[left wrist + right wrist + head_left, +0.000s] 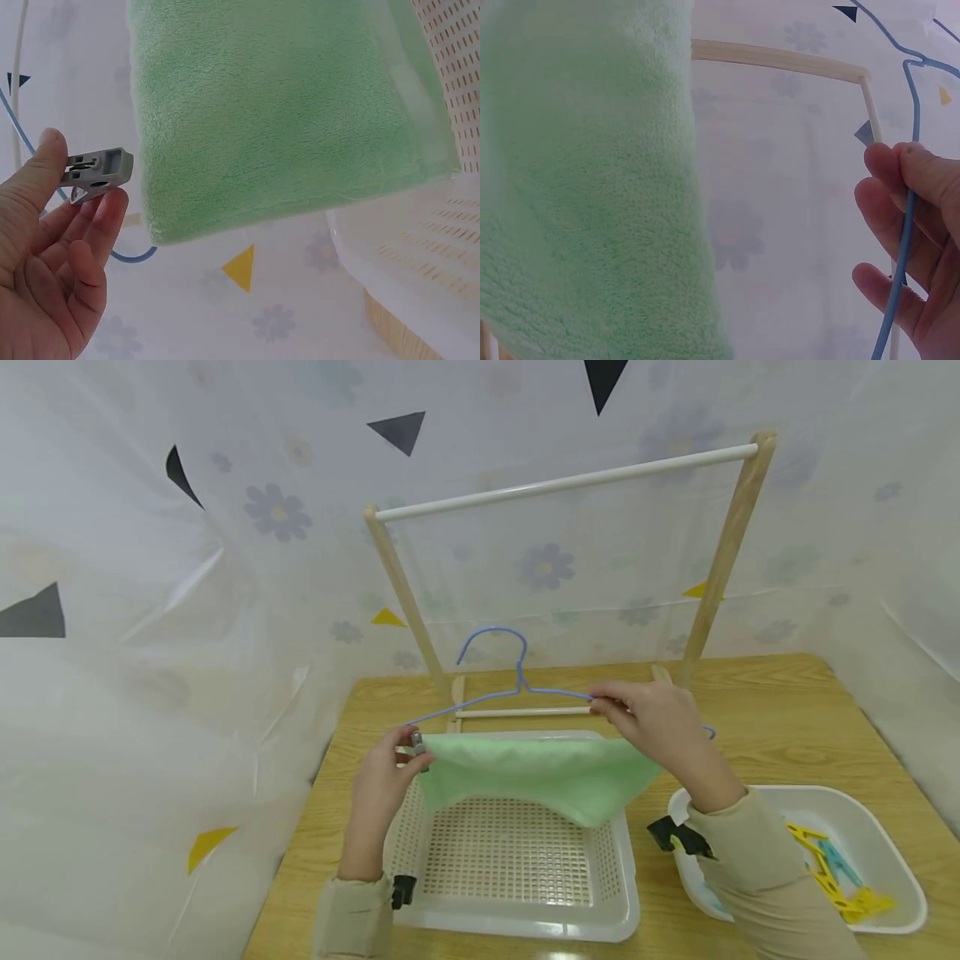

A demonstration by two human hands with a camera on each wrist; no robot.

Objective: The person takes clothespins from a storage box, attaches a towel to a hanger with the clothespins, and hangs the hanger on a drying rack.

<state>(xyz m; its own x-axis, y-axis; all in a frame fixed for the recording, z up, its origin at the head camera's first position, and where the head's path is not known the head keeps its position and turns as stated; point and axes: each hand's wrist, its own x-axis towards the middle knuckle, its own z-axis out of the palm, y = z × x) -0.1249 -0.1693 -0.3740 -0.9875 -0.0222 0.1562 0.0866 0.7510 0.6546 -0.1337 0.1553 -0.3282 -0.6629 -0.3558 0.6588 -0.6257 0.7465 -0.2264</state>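
My right hand pinches one sloping arm of a blue wire clothes hanger between thumb and fingers, its hook upward. A pale green fluffy towel hangs along the lower part of the hanger, over the white basket. Between the thumb and fingertips of my left hand is a grey clothespin. In the left wrist view the clothespin is beside the towel's edge, with a small gap showing between them. The hanger's blue end curve shows at the towel's lower corner.
A slatted white basket stands on the wooden table. At the right, a white basin holds several yellow clothespins and a blue one. Behind stands a wooden rack with a white rod.
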